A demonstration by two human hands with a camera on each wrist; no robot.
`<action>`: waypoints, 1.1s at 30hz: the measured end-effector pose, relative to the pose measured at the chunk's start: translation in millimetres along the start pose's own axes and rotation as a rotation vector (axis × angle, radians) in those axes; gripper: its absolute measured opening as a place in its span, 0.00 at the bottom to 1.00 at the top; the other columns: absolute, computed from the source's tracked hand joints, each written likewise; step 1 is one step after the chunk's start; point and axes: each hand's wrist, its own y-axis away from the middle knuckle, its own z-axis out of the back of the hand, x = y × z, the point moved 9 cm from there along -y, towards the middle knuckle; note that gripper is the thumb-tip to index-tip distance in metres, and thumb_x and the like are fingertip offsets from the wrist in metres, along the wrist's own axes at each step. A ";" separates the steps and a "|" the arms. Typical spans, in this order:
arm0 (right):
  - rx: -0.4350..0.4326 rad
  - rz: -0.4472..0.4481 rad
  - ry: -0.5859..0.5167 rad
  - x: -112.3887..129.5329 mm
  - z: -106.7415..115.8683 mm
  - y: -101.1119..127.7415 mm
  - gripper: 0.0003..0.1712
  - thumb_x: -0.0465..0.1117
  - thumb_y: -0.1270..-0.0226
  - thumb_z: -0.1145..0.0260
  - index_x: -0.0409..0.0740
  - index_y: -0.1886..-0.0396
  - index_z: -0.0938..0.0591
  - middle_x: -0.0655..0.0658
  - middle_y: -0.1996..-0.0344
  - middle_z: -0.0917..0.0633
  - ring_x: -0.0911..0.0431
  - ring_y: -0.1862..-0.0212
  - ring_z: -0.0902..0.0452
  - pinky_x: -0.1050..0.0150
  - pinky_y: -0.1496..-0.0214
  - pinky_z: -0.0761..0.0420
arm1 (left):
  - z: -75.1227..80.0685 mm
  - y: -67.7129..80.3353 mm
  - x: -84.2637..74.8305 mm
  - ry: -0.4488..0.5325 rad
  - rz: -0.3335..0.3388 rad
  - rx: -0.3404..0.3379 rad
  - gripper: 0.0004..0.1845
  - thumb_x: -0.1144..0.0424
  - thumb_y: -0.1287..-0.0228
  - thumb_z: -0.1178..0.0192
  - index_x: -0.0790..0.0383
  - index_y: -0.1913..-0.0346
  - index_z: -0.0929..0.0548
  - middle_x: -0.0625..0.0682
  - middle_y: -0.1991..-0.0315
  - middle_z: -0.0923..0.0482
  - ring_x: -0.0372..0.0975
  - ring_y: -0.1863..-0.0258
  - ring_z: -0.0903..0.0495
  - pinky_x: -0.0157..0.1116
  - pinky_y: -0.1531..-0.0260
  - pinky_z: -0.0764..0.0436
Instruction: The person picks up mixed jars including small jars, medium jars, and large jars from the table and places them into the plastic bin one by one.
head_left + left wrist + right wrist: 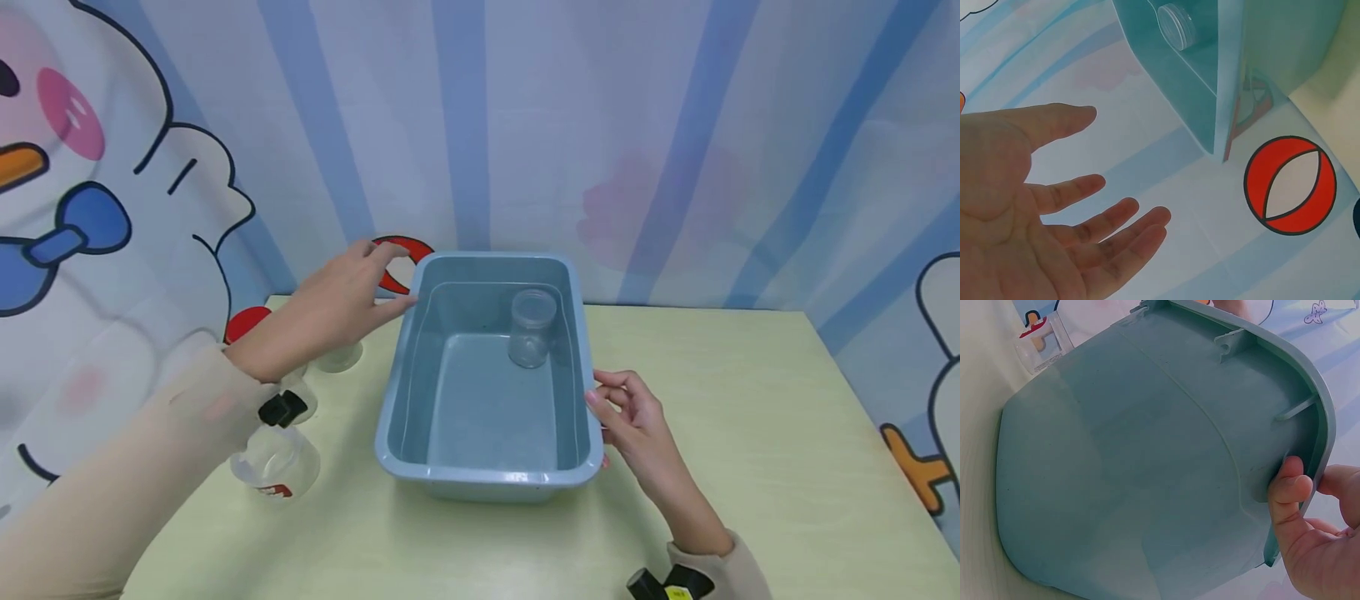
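A blue-grey plastic basin (491,479) stands in the middle of the table. Inside it, toward the back right, is a clear jar (532,329), standing upright; its round end (1175,27) shows in the left wrist view. My right hand (633,425) grips the basin's right rim, with fingers curled round the edge in the right wrist view. Beside the far left rim is my left hand (337,300), its fingers loosely spread and holding nothing. Whether its thumb touches the rim, I cannot tell in the head view; the left wrist view shows it apart.
Several clear containers stand on the table left of the basin, partly hidden by my left forearm; the nearest, a clear jar (281,462), bears a red and white label. Behind the table (712,400) hangs a printed cartoon curtain (525,125).
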 end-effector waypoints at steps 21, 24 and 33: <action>0.011 0.012 -0.012 0.8 -3.2 -0.8 0.21 0.33 0.23 0.43 0.28 0.37 0.34 0.38 0.60 0.19 0.58 0.71 0.20 0.66 0.77 0.19 | -11.4 43.1 36.8 -0.011 0.077 0.015 0.34 0.52 0.31 0.37 0.65 0.29 0.33 0.68 0.41 0.30 0.56 0.53 0.23 0.50 0.64 0.16; 0.012 0.014 -0.015 1.2 -3.6 -0.8 0.21 0.33 0.23 0.43 0.28 0.37 0.34 0.40 0.61 0.19 0.58 0.71 0.20 0.66 0.77 0.19 | -13.9 49.5 42.7 0.006 0.095 0.017 0.33 0.52 0.31 0.38 0.64 0.29 0.33 0.68 0.41 0.31 0.57 0.53 0.22 0.52 0.61 0.17; 0.000 0.004 0.000 0.9 -2.3 -0.6 0.21 0.34 0.23 0.42 0.28 0.37 0.34 0.45 0.60 0.17 0.58 0.69 0.18 0.64 0.69 0.15 | -22.3 66.7 58.0 0.047 0.133 0.033 0.34 0.48 0.30 0.40 0.64 0.29 0.33 0.69 0.35 0.34 0.60 0.44 0.26 0.58 0.55 0.19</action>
